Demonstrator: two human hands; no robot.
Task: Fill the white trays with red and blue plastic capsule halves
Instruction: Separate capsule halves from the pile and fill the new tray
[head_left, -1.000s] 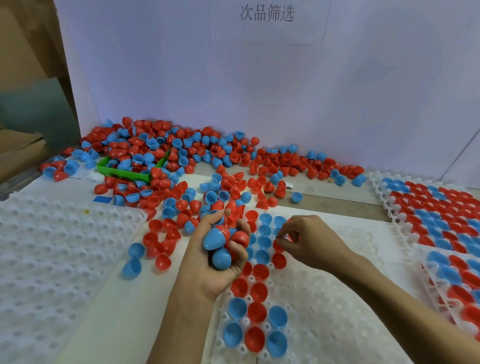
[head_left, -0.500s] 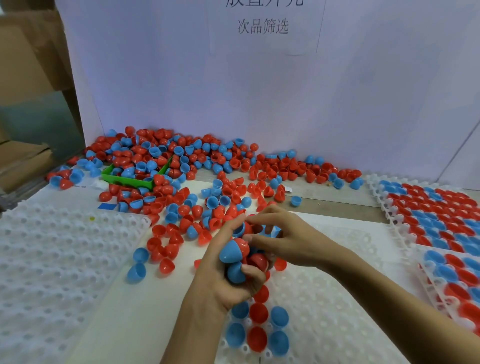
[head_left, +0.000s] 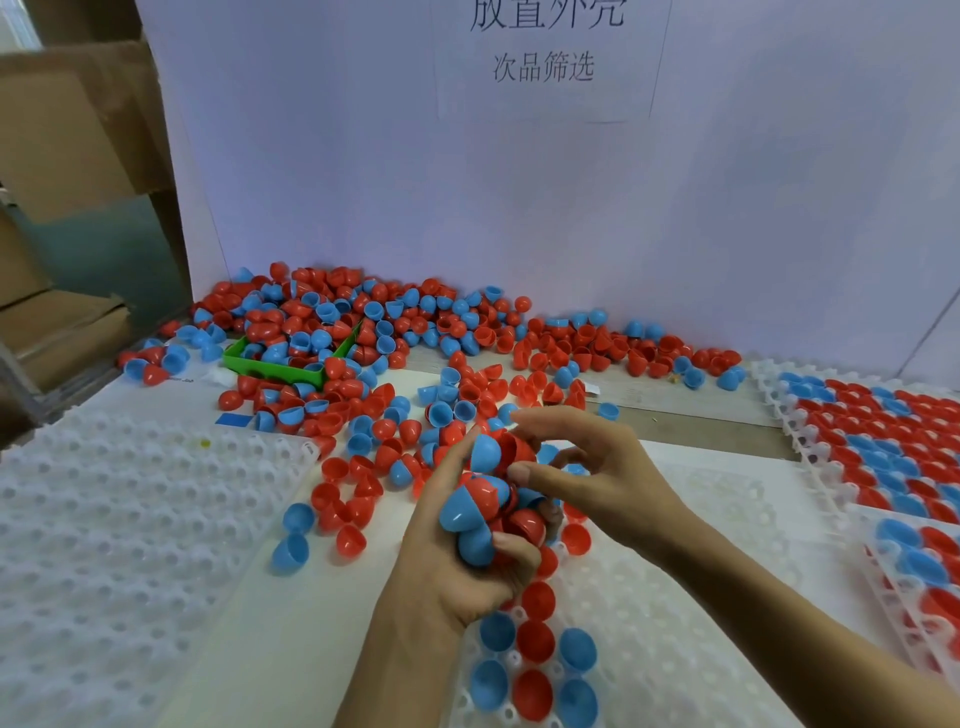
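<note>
Serving as a ready supply, a clutch of capsule halves is cupped in the left hand above the part-filled white tray; one half is being reached for by the loosely spread right hand.

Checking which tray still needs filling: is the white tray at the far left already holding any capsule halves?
No, the white tray at the far left shows only bare pockets; the nearest loose halves lie off its edge.

pale lilac wall (a printed paper sign taped on), cardboard boxes at left.
</note>
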